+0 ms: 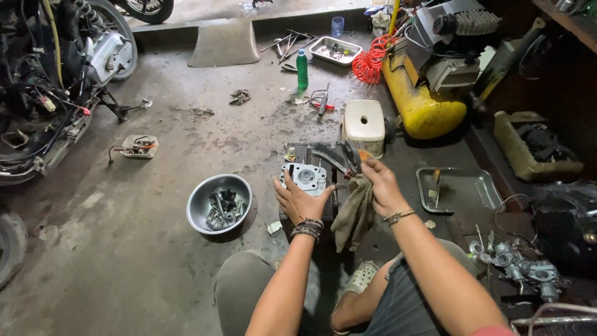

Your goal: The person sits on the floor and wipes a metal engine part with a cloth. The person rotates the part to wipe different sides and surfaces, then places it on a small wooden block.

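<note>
Here the left hand (300, 200) lies flat, fingers apart, steadying the engine part (306, 177); beside it, the right hand (377, 184) pinches a rag (354, 214) for wiping.

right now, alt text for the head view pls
Seated on a workshop floor, a person steadies a metal engine part with the left hand while the right hand holds a rag. A bowl of bolts sits left, a motorcycle beyond.

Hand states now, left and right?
Left hand: open, resting against the cylinder head.
Right hand: closed on a rag.
</note>
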